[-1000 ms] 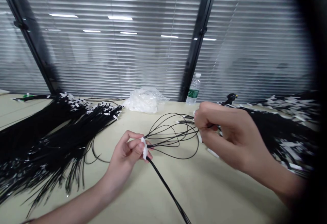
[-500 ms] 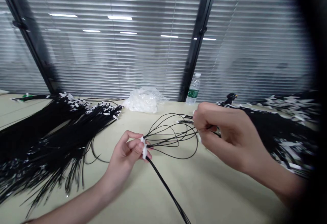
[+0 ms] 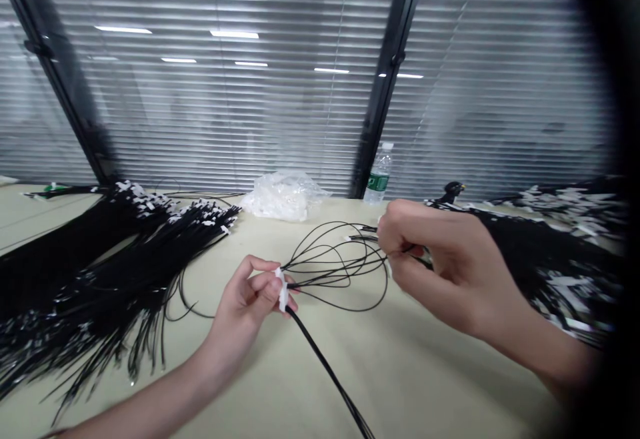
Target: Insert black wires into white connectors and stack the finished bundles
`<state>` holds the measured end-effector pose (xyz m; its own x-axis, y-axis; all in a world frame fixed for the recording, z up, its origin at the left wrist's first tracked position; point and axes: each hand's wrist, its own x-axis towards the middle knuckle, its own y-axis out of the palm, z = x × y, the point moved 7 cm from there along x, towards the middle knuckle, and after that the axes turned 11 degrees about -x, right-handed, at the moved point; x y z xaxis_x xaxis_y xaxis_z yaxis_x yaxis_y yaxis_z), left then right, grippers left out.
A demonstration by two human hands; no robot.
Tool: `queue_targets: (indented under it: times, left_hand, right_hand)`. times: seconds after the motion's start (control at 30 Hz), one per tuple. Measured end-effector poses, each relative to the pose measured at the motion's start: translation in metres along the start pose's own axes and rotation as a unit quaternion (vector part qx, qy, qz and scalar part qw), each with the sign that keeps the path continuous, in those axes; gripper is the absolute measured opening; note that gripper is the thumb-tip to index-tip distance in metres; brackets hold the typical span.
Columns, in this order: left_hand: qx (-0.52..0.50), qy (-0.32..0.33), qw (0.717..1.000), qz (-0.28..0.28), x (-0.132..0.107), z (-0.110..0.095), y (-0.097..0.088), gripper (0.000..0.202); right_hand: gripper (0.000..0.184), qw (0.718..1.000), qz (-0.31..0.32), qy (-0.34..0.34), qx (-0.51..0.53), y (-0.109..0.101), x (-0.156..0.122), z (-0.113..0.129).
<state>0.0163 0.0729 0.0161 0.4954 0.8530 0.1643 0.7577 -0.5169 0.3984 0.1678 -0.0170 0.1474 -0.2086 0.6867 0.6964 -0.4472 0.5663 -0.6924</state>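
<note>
Between the thumb and fingers of my left hand point(image 3: 257, 289) is a white plastic connector point(image 3: 281, 290), held upright above the table. Thin black wires point(image 3: 345, 269) loop out of its right side toward my right hand point(image 3: 435, 259). A thicker black cable point(image 3: 325, 362) runs from the connector's lower end down to the bottom edge of the view. My right hand is closed in a pinch on the far ends of the wires; its fingertips are mostly hidden behind the hand. Small white wire ends point(image 3: 350, 238) show just left of it.
Large bundles of black cables with white ends point(image 3: 165, 252) lie at the left, and another pile point(image 3: 545, 259) at the right. A clear plastic bag point(image 3: 283, 195) and a water bottle point(image 3: 379, 175) stand at the back of the table point(image 3: 400, 385), before window blinds point(image 3: 240, 112).
</note>
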Motion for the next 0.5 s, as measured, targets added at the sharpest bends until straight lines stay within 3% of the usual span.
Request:
queue_targets:
  times: [0.5]
  left_hand:
    - [-0.004,-0.003,1.0,-0.013,0.0003,-0.0017,-0.0002,0.011]
  right_hand:
    - [0.016,1.0,0.0,-0.006,-0.003,-0.0004,0.0004,0.0006]
